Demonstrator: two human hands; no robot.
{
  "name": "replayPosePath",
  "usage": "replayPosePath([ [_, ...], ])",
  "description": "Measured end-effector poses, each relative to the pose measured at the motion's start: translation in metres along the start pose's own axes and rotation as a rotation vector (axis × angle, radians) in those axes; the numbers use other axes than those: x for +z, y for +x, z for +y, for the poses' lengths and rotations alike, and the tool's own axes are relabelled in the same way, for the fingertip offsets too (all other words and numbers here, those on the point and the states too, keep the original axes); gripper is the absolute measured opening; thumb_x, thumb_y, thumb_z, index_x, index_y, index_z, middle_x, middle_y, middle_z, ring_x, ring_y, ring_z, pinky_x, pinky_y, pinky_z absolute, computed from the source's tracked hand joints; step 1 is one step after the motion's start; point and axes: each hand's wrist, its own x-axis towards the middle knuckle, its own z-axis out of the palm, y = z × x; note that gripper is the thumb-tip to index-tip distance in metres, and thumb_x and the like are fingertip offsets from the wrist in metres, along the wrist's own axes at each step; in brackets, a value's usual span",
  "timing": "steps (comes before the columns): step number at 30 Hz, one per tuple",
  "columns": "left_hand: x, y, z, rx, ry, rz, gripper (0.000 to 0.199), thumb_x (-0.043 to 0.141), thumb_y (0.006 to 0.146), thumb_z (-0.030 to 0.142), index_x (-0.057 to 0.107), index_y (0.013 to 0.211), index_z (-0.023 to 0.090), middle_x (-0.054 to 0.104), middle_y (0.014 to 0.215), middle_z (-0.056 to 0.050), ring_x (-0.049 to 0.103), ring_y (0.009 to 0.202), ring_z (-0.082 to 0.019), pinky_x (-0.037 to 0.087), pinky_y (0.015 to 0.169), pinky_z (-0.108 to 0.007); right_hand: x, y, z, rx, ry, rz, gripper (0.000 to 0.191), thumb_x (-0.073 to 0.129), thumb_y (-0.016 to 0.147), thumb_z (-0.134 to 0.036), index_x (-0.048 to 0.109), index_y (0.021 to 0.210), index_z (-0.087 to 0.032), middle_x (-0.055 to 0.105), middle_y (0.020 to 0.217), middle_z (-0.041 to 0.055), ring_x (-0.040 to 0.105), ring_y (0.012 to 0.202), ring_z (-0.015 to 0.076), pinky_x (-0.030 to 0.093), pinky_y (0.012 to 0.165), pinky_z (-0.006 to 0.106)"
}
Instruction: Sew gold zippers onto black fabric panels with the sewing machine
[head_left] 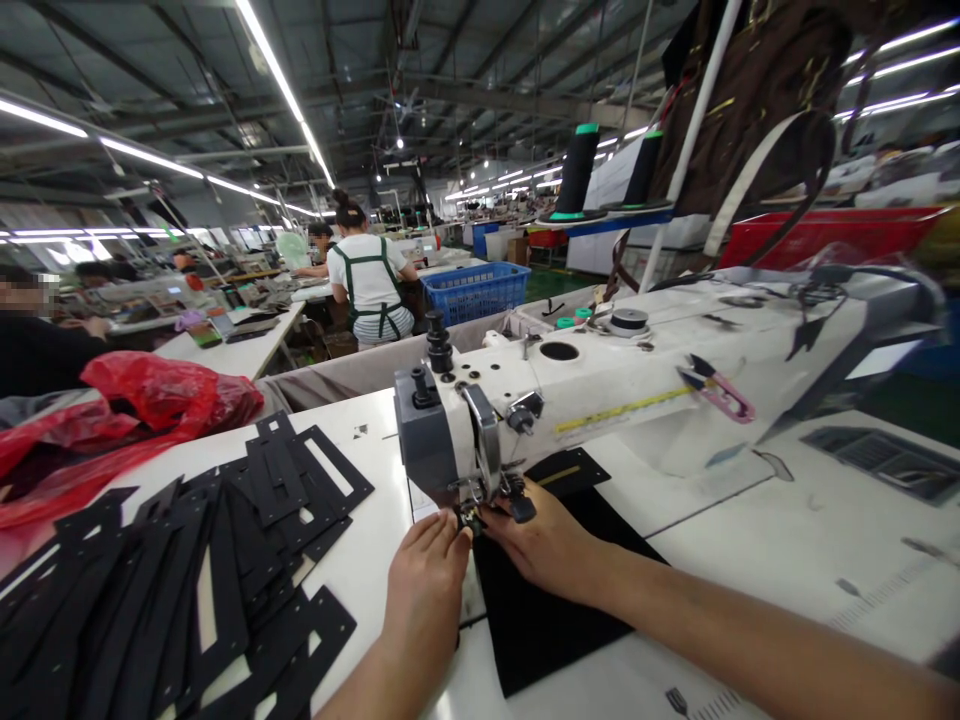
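Note:
A white sewing machine (600, 390) with a grey head end stands before me. Under its needle area, my left hand (429, 575) has its fingers drawn together, the tips close to the presser foot. From the other side my right hand (551, 545) reaches in, its fingers closed and their tips partly hidden by the machine's parts. Whatever thin thing either hand pinches is too small to make out. A black fabric panel (551, 635) lies flat beneath my right hand and forearm. Behind it, another black piece (570, 468) with a slot lies under the machine arm.
Many black cut frames (247, 540) are heaped on the table at left, beside red plastic (172, 400). Pink-handled thread snips (716, 388) rest on the machine arm. Black thread cones (575, 175) stand behind. A person (371, 275) sits ahead near a blue basket (476, 290).

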Motion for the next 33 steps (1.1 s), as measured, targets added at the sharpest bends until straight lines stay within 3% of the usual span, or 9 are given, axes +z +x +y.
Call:
replayPosePath([
  [16,0.0,0.003,-0.002,-0.015,-0.011,0.021,0.026,0.036,0.087,0.007,0.061,0.082,0.01,0.07,0.085,-0.014,0.067,0.079,-0.024,0.057,0.072,-0.04,0.006,0.001,0.002,-0.03,0.021,0.09,0.021,0.04,0.084,-0.009,0.06,0.085,-0.014,0.064,0.076,0.0079,0.057,0.07,0.021,0.046,0.069,0.033],
  [28,-0.002,-0.002,-0.001,-0.012,-0.019,-0.009,0.025,0.037,0.085,0.006,0.062,0.087,0.011,0.069,0.092,-0.015,0.066,0.084,-0.023,0.056,0.075,-0.039,0.008,-0.007,0.001,0.084,0.106,0.045,0.017,0.043,0.085,-0.014,0.061,0.086,-0.016,0.063,0.086,0.009,0.057,0.081,0.0213,0.046,0.075,0.034],
  [33,-0.011,-0.002,-0.004,-0.112,-0.128,-0.035,0.025,0.038,0.085,0.008,0.062,0.087,0.015,0.068,0.095,-0.012,0.065,0.087,-0.024,0.054,0.076,-0.041,0.007,-0.009,0.001,0.162,0.016,0.029,0.016,0.048,0.083,-0.016,0.061,0.091,-0.013,0.064,0.092,0.0127,0.057,0.091,0.0263,0.045,0.085,0.043],
])
